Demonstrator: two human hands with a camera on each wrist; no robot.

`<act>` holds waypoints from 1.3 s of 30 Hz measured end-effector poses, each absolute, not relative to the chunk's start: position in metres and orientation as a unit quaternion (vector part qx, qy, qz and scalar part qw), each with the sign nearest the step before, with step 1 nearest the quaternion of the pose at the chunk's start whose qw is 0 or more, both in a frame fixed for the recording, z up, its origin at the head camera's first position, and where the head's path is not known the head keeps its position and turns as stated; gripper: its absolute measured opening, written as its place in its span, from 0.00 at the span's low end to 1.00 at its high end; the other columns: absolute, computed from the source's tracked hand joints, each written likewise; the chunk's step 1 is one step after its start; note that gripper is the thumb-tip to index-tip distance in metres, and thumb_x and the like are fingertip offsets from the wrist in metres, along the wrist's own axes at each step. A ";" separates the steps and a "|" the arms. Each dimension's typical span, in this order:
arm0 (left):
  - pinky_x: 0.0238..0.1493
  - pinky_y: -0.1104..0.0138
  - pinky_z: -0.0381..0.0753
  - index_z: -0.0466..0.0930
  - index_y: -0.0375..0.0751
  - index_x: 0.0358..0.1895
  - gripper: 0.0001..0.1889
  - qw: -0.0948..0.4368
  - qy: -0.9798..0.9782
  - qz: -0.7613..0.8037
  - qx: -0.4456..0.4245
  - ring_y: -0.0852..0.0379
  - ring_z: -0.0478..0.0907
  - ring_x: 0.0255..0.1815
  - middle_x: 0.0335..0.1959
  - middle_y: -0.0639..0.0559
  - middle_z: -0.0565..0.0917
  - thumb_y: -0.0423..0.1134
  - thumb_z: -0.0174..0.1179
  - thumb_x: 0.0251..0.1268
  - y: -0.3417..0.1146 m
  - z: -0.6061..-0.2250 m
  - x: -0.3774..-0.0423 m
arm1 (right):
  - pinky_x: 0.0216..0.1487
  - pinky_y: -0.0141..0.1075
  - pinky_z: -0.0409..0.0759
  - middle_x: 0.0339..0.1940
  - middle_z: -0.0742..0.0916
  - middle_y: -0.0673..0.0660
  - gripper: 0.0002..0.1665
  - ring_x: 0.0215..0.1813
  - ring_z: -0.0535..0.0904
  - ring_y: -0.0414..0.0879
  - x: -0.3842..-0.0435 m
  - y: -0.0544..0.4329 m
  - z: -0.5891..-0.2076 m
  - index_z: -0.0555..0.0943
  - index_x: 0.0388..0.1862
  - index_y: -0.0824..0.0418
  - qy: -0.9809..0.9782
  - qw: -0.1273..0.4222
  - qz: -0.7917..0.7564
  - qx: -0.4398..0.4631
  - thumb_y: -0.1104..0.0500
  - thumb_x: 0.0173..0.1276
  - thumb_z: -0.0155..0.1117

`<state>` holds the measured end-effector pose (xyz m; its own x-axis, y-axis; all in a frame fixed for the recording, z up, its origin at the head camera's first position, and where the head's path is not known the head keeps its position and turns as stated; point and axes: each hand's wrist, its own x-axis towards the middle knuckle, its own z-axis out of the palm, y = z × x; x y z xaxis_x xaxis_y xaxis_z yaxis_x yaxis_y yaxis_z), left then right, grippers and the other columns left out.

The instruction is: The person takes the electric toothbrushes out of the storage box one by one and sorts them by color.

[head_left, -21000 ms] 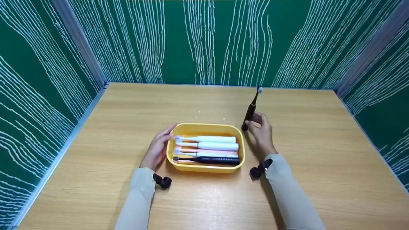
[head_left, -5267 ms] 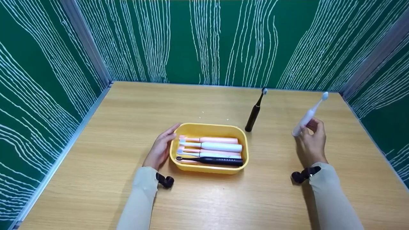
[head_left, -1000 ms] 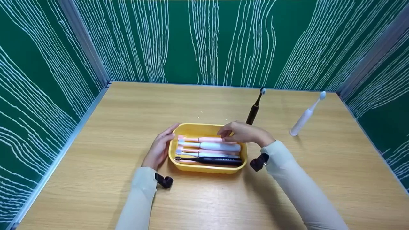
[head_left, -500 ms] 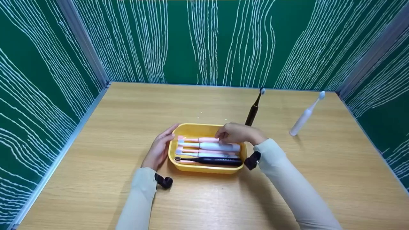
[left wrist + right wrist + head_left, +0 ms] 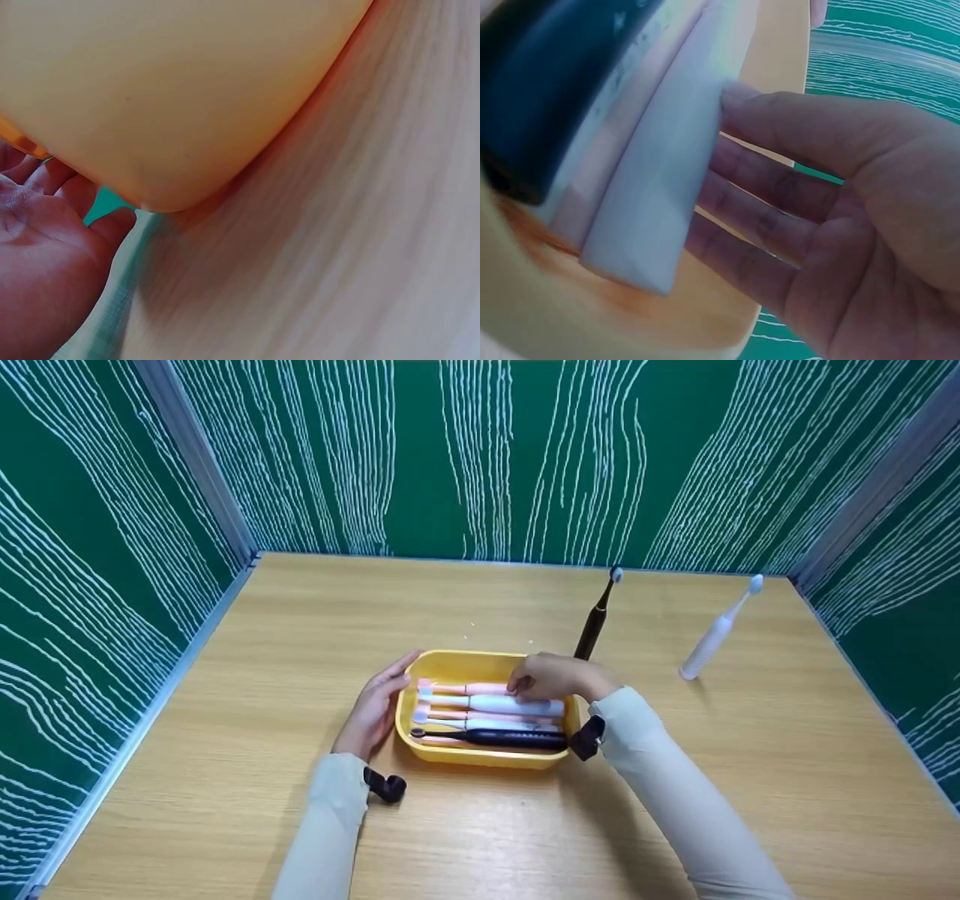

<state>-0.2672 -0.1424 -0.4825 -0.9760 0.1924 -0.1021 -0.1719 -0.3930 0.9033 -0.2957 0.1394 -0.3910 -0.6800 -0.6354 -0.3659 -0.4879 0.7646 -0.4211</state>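
A yellow box (image 5: 480,760) holds several electric toothbrushes. My left hand (image 5: 373,706) lies along its left end, fingers extended round the far corner and thumb near the rim. My right hand (image 5: 555,678) reaches over the far right rim, fingers bent down at the handle of the rearmost pink toothbrush (image 5: 484,688). In the right wrist view the thumb tip is at the edge of a white toothbrush (image 5: 656,165), with the fingertips hidden behind that handle; I cannot tell whether they grip. A black toothbrush (image 5: 517,739) lies along the near side.
Two toothbrushes stand upright on the wooden table (image 5: 300,622): a black one (image 5: 592,630) just behind the right hand and a white one (image 5: 709,645) farther right. Small white specks lie behind the box. Green walls (image 5: 412,457) with white lines enclose the table.
Since 21 seconds ago, the black toothbrush was released standing, and a white one left the box and now stands at right. Over the last second, the right hand sinks slightly toward the pink toothbrush.
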 end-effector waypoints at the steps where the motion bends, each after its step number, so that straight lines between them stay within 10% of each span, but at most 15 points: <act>1: 0.77 0.62 0.55 0.59 0.36 0.72 0.26 0.109 0.538 0.836 0.012 0.51 0.50 0.78 0.77 0.47 0.55 0.28 0.42 0.71 -0.142 -0.483 -0.267 | 0.57 0.42 0.80 0.47 0.86 0.56 0.12 0.45 0.78 0.46 -0.296 0.140 -0.391 0.83 0.49 0.60 0.904 0.251 -0.143 -0.316 0.62 0.69 0.60; 39: 0.77 0.62 0.54 0.59 0.36 0.72 0.26 0.111 0.539 0.835 0.017 0.52 0.51 0.78 0.77 0.47 0.55 0.28 0.40 0.71 -0.142 -0.483 -0.266 | 0.58 0.45 0.79 0.48 0.85 0.55 0.17 0.46 0.77 0.48 -0.284 0.132 -0.393 0.82 0.52 0.59 0.909 0.272 -0.137 -0.284 0.60 0.64 0.66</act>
<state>-0.2660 -0.1424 -0.4832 -0.9747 0.2037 -0.0918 -0.1676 -0.3945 0.9035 -0.2840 0.1315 -0.3929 -0.6911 -0.5909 -0.4161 -0.4416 0.8011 -0.4041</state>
